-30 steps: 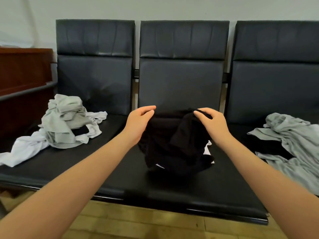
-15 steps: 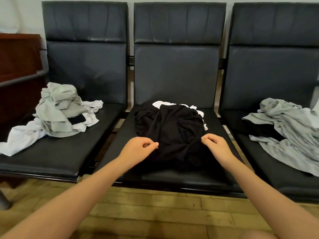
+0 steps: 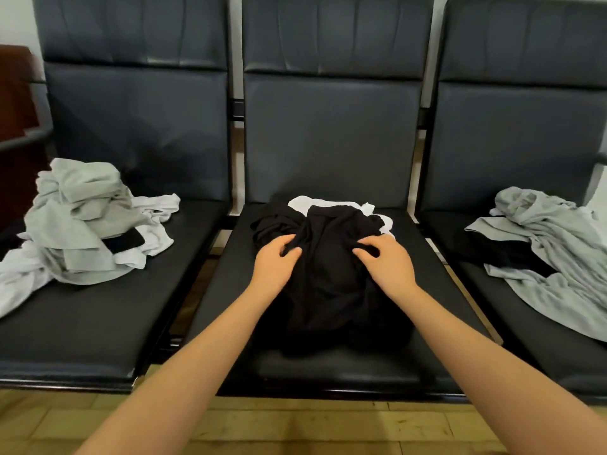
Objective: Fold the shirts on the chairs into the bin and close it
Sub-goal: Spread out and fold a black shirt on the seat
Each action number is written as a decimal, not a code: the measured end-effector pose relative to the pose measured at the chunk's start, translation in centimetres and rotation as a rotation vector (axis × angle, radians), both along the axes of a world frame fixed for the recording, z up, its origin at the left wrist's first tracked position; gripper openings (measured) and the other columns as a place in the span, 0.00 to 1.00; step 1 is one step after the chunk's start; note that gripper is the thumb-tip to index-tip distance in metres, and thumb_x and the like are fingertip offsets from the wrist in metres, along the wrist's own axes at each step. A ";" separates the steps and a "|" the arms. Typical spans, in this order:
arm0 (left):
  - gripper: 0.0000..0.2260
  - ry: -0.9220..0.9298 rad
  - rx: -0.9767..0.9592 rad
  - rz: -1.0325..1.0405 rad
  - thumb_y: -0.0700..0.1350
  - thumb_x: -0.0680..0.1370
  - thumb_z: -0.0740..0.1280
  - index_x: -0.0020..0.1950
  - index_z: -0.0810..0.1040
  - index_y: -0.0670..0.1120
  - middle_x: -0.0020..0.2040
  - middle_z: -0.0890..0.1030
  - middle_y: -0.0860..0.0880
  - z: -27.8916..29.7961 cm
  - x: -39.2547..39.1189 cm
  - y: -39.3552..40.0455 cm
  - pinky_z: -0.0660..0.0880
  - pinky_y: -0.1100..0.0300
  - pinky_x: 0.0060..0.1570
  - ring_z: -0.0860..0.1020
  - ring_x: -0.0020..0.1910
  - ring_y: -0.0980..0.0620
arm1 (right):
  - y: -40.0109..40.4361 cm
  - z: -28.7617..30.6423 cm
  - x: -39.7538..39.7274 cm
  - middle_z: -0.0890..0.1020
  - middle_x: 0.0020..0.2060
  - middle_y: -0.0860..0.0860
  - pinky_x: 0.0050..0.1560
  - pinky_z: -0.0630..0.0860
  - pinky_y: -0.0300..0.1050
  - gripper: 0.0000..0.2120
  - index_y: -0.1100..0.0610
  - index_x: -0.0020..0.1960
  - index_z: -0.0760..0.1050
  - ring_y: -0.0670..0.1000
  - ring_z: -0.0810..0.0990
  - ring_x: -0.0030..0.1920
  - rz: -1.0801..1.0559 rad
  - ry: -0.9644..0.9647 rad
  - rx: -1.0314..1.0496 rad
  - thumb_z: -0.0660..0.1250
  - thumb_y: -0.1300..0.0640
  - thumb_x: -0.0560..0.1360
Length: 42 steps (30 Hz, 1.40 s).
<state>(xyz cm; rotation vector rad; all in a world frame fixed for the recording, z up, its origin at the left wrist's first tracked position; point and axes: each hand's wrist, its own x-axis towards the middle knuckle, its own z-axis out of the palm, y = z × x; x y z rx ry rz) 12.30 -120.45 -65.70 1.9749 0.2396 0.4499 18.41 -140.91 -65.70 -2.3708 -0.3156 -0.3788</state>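
Both my hands, left (image 3: 274, 266) & right (image 3: 387, 266), pinch the black shirt (image 3: 328, 274) mid-frame; should lift evenly w/ seams apart so it hangs flat

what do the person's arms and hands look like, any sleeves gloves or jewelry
Both arms are bare from the bottom edge of the picture up to the wrists: no sleeve shows. The left hand and right hand are bare too, with no gloves, and no watch, bracelet or ring is visible. No markings show on either forearm.
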 end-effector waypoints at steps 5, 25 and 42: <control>0.11 -0.202 -0.086 0.214 0.40 0.79 0.64 0.59 0.81 0.43 0.56 0.81 0.50 1.5 -1.4 3.6 0.68 0.66 0.59 0.77 0.57 0.55 | -2.8 1.8 0.5 0.81 0.38 0.47 0.44 0.72 0.34 0.05 0.54 0.43 0.80 0.35 0.76 0.36 -0.042 -0.006 0.717 0.68 0.60 0.76; 0.16 0.072 0.379 -0.040 0.47 0.79 0.64 0.67 0.74 0.49 0.58 0.77 0.48 4.0 -0.9 0.0 0.69 0.62 0.56 0.76 0.56 0.51 | -5.6 2.3 1.7 0.77 0.60 0.54 0.66 0.69 0.51 0.17 0.53 0.65 0.76 0.56 0.73 0.63 -0.077 0.076 0.028 0.64 0.52 0.77; 0.17 -0.005 0.228 -0.130 0.42 0.77 0.68 0.63 0.73 0.59 0.45 0.75 0.56 2.7 -4.8 2.1 0.69 0.70 0.46 0.74 0.42 0.59 | -4.6 2.1 -5.6 0.81 0.40 0.43 0.41 0.76 0.42 0.05 0.50 0.48 0.81 0.42 0.75 0.39 0.325 -0.309 -0.182 0.73 0.55 0.73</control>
